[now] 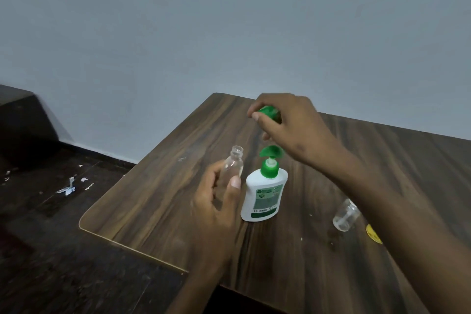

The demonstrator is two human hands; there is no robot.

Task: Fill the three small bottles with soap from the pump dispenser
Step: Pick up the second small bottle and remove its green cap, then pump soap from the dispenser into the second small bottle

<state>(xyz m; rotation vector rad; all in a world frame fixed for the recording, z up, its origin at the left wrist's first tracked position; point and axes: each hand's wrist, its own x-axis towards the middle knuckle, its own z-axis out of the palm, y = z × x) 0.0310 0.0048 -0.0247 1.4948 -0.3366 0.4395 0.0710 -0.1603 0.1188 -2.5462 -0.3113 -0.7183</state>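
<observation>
Item: small clear plastic bottle (233, 164), uncapped, upright in our left hand (216, 201), grip around its body, beside the white pump dispenser (265, 191) on the wooden desk (165, 186). Light, probably slippery. Right hand (290, 125) pinches a green cap (269, 112).

Left hand (219, 196) fingers curl in a grip; right hand (288, 122) raised, fingers pinching.

Dim, flat indoor light – no hard shadows, no glare. Overall soft and noisy. Motion blur on the right hand (288, 122) at 12 o'clock. Wide-angle bend tilts the table (158, 199) edges – floor at 8 o'clock falls into murk.
</observation>
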